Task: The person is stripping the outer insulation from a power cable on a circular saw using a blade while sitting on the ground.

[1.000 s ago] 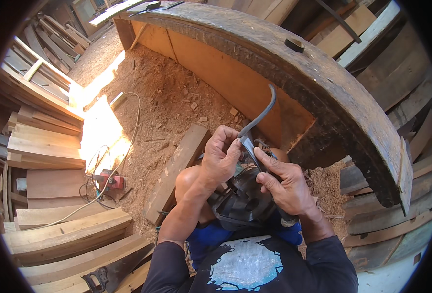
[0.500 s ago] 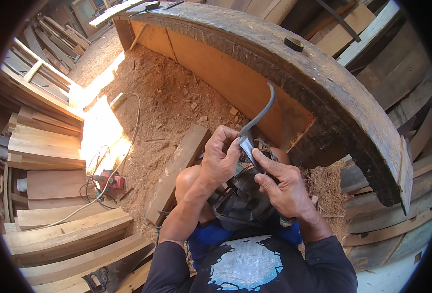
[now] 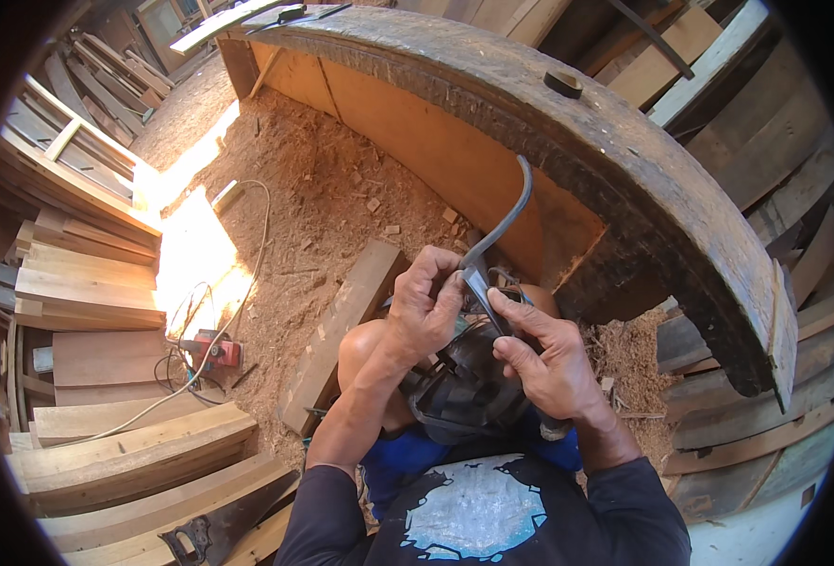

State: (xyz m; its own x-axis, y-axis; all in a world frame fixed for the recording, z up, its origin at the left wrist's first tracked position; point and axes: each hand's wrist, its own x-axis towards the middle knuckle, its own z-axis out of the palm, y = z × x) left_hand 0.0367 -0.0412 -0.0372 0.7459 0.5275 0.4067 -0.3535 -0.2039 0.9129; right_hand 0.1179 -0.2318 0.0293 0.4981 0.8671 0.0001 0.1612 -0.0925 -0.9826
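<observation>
A dark grey, cord-like length (image 3: 509,215) curves up and away from my hands, its far end bent over. Where it meets a flat, shiny dark strip (image 3: 479,287), my left hand (image 3: 426,300) pinches with thumb and fingers. Lower along that strip, my right hand (image 3: 551,357) grips it between thumb and curled fingers. Whether cord and strip are one piece, I cannot tell. Below the hands, between my legs, sits a black machine-like body (image 3: 469,391), partly hidden by the hands.
A long curved workbench (image 3: 625,141) arches across the far side, bearing a black ring-shaped roll (image 3: 563,85). Wood shavings cover the floor (image 3: 294,189). Stacked boards (image 3: 134,448), a handsaw (image 3: 214,528) and a red power tool (image 3: 217,351) with a cord lie left. A timber beam (image 3: 341,330) lies by my knee.
The curved cord's tip has shifted very slightly. Both hands keep nearly the same place and hold.
</observation>
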